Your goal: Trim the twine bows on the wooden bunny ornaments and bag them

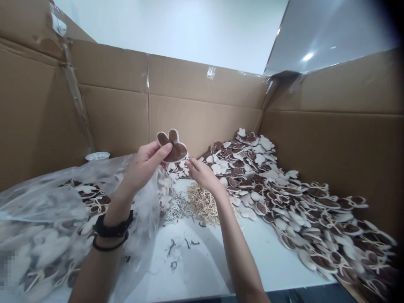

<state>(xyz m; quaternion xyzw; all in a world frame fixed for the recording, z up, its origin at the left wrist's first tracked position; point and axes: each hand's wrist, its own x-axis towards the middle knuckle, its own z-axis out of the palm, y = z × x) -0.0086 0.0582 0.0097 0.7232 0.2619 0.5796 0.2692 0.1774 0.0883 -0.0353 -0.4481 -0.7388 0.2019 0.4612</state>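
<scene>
My left hand is raised over the middle of the table, its thumb and fingers closed on a brown bunny-shaped felt patch with a whitish edge and two rounded ears. Just below the patch's right edge, my right hand has its fingertips pinched together. Whatever lies between those fingertips is too small to make out. Under the right hand is a heap of short beige pieces, with a heap of small whitish-grey pieces beside it.
A large pile of brown and white patches, some with beige bows, spreads along the right. At left, a clear plastic bag holds more patches. Dark scraps lie on the white table. Cardboard walls enclose the back and sides.
</scene>
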